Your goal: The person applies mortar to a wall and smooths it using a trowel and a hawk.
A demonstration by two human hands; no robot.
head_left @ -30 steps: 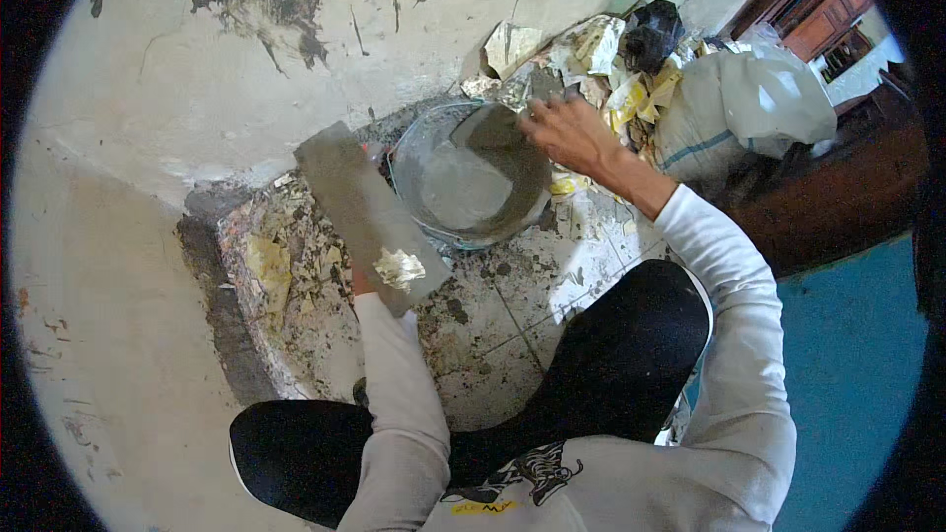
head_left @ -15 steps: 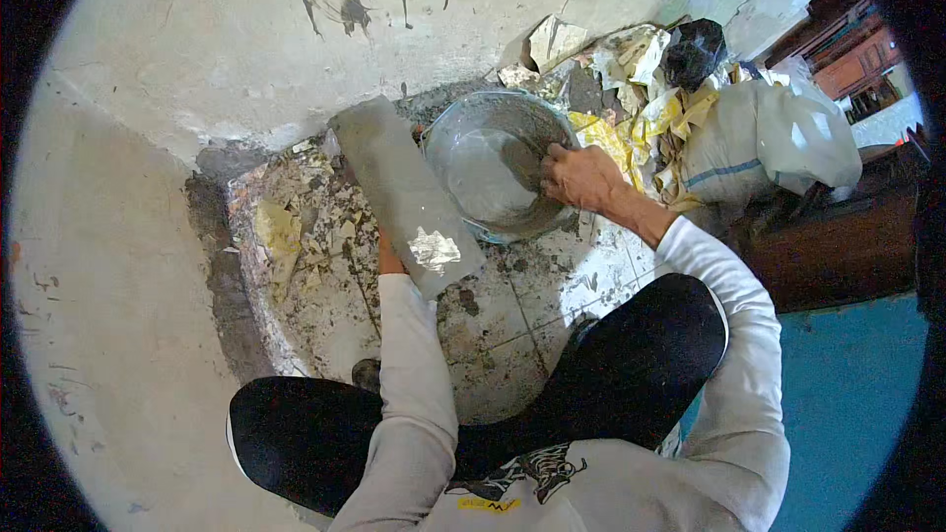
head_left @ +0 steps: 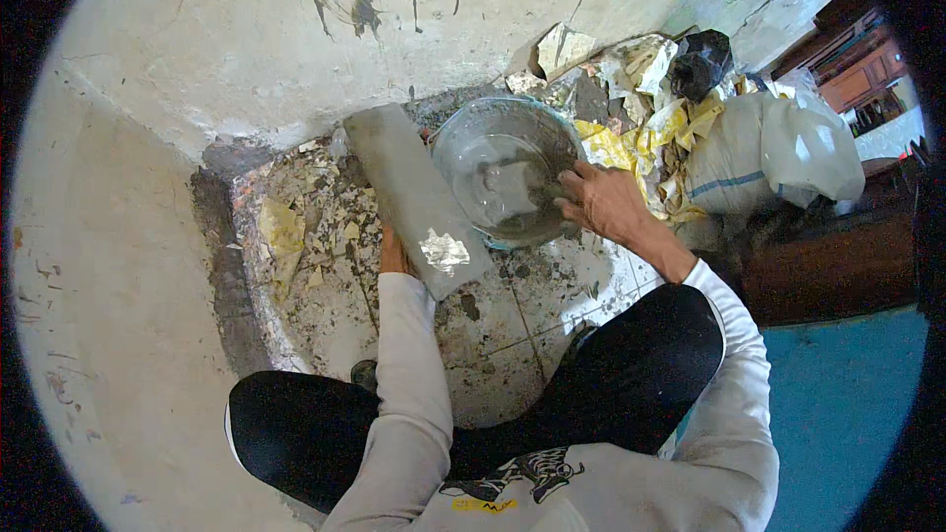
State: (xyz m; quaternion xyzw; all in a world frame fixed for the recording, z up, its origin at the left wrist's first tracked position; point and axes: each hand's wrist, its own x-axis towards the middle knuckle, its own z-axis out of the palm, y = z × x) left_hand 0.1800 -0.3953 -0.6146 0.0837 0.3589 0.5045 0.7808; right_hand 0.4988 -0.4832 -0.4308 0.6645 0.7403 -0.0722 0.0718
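My left hand (head_left: pixel 393 250) holds a long grey board (head_left: pixel 409 177) from below, its fingers mostly hidden under it. The board has a torn pale patch near its near end. Just right of it stands a plastic bucket (head_left: pixel 458 138) with wet grey mix inside. At the bucket's right side my right hand (head_left: pixel 601 202) is closed, apparently round a trowel whose squarish grey blade (head_left: pixel 514 187) dips into the mix; the handle is hidden.
Torn paper and scraps (head_left: pixel 690 128), a black plastic bag (head_left: pixel 698 64) and a white sack (head_left: pixel 808 148) lie right of the bucket, beside dark wood (head_left: pixel 818 266). A scuffed wall (head_left: pixel 246 69) backs a tiled floor (head_left: pixel 493 335) strewn with debris, around my bent legs.
My right hand has moved down from the bucket's upper right rim to its lower right side, dipping the tool inside. The board remains in my left hand; the view has shifted slightly.
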